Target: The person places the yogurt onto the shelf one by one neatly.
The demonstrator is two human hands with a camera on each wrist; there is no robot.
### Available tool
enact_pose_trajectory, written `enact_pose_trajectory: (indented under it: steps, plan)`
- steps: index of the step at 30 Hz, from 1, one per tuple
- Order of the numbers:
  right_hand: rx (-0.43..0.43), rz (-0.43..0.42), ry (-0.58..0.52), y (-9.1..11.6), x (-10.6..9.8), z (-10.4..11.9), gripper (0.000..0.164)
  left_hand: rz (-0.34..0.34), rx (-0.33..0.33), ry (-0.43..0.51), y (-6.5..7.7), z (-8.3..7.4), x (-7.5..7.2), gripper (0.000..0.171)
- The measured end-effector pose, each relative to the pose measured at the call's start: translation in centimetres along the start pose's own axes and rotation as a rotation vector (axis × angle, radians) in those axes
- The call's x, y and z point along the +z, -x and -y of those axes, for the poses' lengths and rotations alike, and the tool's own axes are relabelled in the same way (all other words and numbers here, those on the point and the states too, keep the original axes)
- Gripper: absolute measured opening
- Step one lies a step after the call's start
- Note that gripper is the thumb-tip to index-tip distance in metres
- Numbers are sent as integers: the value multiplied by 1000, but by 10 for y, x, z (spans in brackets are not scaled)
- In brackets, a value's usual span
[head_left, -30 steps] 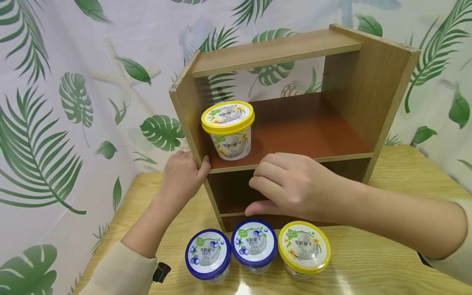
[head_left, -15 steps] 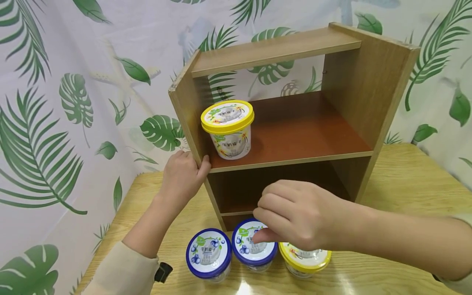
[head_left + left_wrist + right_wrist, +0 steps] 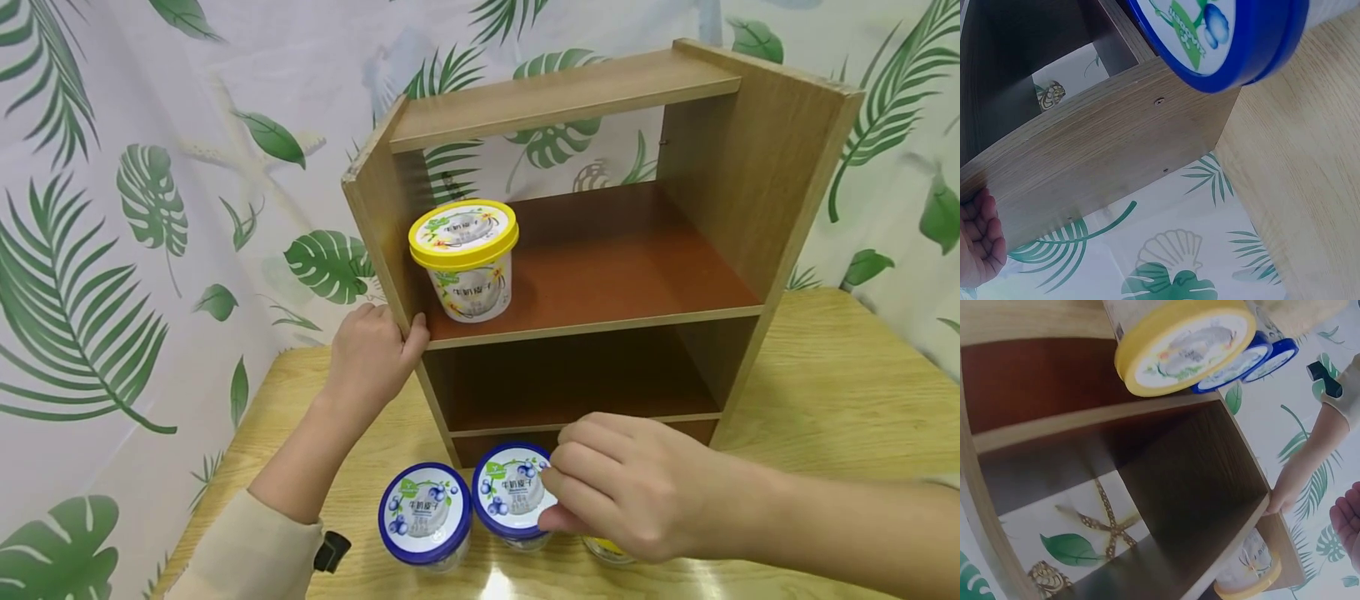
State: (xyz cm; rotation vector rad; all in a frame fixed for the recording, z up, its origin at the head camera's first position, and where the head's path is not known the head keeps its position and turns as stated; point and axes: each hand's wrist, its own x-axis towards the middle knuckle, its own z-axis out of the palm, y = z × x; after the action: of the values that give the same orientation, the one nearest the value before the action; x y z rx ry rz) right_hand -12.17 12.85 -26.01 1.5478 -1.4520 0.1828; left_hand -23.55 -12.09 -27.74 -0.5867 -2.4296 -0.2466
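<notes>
In the head view my left hand [image 3: 371, 354] grips the left side panel of a wooden shelf unit [image 3: 791, 158], thumb on the front edge. Its curled fingers [image 3: 992, 234] show against the panel in the left wrist view. My right hand [image 3: 630, 487], fingers loosely curled and holding nothing, is over a yellow-lidded tub [image 3: 609, 552], hiding most of it. That tub's lid [image 3: 1191, 353] shows whole in the right wrist view, apart from the hand. Left of it stand two blue-lidded tubs [image 3: 425, 512], one partly overlapped by my right fingertips. Another yellow-lidded tub [image 3: 471, 287] stands at the upper shelf's left end.
The shelf unit stands on a wood-grain table [image 3: 840, 400], with a dark lower compartment [image 3: 562, 383] below the upper shelf board [image 3: 630, 258]. Behind and to the left hangs a leaf-patterned cloth [image 3: 187, 100].
My right hand has come down from in front of the shelf and slightly right, now covering the front yellow-lidded tub. My left hand keeps its grip on the panel.
</notes>
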Motion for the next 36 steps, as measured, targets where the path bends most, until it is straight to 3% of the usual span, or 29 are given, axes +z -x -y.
enact_pose_trajectory:
  steps: [9, 21, 36]
  plan:
    - [92, 19, -28, 21, -1, 5, 34, -3, -1, -6, -1, -1, 0, 38]
    - [57, -7, -18, 44, 7, 13, 34, -5, -8, -10, -1, -1, -1, 39]
    - [132, 95, -50, 71, 12, 34, 35, -7, -26, -7, 1, -1, -1, 38]
